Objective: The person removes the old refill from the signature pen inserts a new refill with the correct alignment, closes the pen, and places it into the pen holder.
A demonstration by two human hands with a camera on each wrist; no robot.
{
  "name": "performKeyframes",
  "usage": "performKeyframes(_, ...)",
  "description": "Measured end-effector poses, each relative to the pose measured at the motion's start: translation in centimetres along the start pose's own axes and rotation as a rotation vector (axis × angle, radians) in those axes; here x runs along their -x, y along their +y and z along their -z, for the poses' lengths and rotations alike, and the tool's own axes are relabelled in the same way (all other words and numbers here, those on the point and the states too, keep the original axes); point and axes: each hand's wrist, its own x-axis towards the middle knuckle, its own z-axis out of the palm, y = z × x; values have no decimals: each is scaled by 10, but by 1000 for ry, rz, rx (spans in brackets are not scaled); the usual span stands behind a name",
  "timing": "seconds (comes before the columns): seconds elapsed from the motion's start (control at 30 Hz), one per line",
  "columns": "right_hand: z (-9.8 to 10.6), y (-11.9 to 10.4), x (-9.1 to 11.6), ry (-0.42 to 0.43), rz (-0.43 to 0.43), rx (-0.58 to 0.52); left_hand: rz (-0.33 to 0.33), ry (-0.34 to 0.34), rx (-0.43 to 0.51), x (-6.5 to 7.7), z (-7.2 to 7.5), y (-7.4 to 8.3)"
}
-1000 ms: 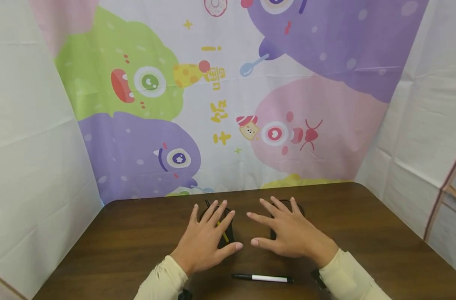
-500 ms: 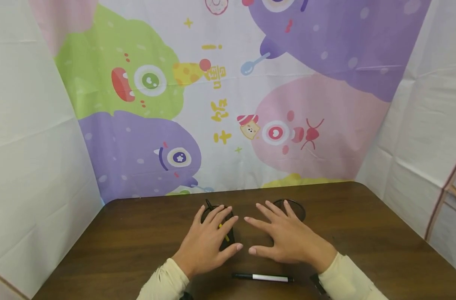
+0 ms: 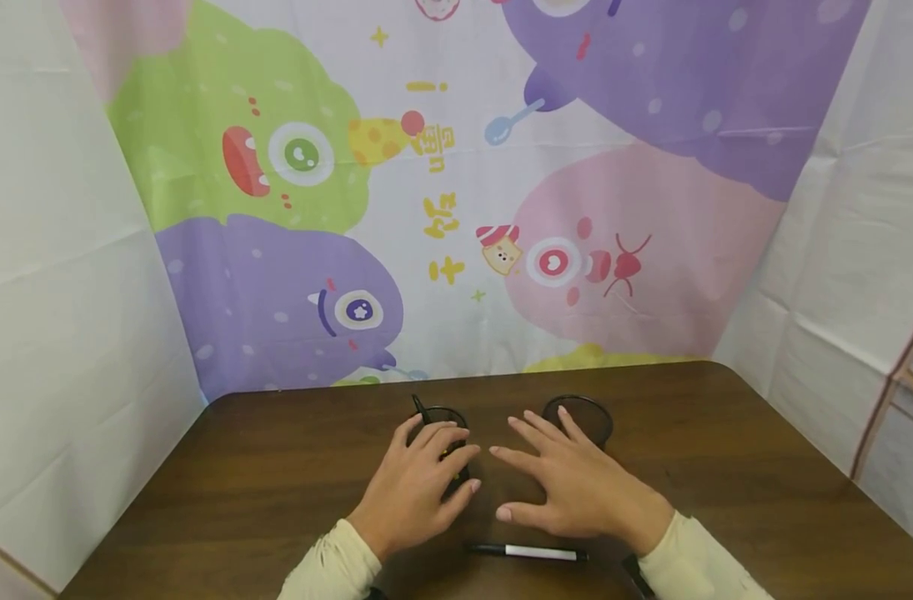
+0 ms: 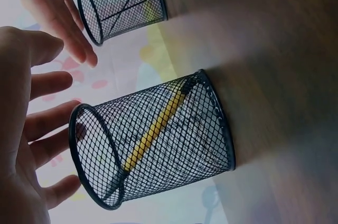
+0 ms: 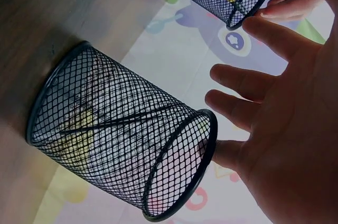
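Note:
Two black mesh pen holders stand upright side by side on the table. My left hand (image 3: 418,492) hovers over the left pen holder (image 4: 198,145), fingers bent loosely near its rim. A pen with a yellow barrel (image 4: 153,131) leans inside that holder, its dark tip (image 3: 420,407) poking above the rim. My right hand (image 3: 587,487), fingers spread, is above and in front of the right pen holder (image 5: 121,145); the right wrist view shows its fingers close to the rim, contact unclear. A black-and-white marker (image 3: 542,552) lies on the table between my wrists.
The brown wooden table (image 3: 276,475) reaches back to a cartoon-printed cloth (image 3: 456,325). White cloth walls (image 3: 66,333) rise along both sides.
Both hands have drawn slightly back and down. The left fingers have bent more over their holder. More of the right holder's rim shows. The marker has stayed in place.

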Motion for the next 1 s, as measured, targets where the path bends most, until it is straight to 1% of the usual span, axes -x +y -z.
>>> performKeyframes(0.27, -1, -1, 0, -11, 24, -8, -14, 49, 15, -2, -2, 1)
performKeyframes(0.53, -1, -4, 1, -41, 47, -4, -26, 64, 41, -3, -2, 3)
performKeyframes(0.77, 0, -6, 0, -55, 80, -12, -21, 68, 45, -2, -2, 5)
performKeyframes(0.9, 0, -8, 0, -101, 60, -53, -24, 72, 54, -2, -1, 7)
performKeyframes(1.0, -2, -9, 1, -130, 38, -54, -24, 69, 53, -2, 1, 8)
